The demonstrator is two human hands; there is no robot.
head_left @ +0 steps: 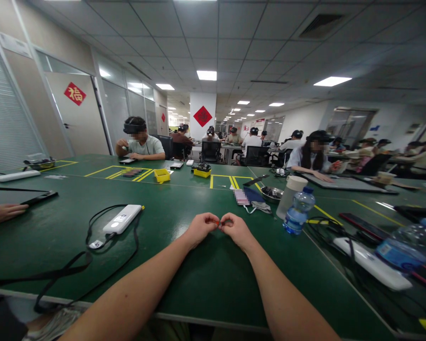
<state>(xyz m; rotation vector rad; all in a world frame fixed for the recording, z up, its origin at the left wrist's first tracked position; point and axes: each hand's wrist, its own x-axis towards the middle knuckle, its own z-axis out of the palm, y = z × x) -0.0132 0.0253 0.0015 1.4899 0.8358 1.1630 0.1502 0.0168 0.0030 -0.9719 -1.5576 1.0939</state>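
My left hand (200, 228) and my right hand (236, 229) rest on the green table (206, 279), fingertips meeting in the middle. Both are closed in a pinch round a tiny red piece (217, 222) held between them; I cannot make out what it is. Both forearms stretch out from the near table edge.
A white power bank (122, 219) with a black cable (92, 251) lies to the left. A water bottle (298, 210) and white cup (290, 195) stand to the right, near another white device (372, 265). Another person's hand (2, 213) rests at far left. Several people sit at the tables beyond.
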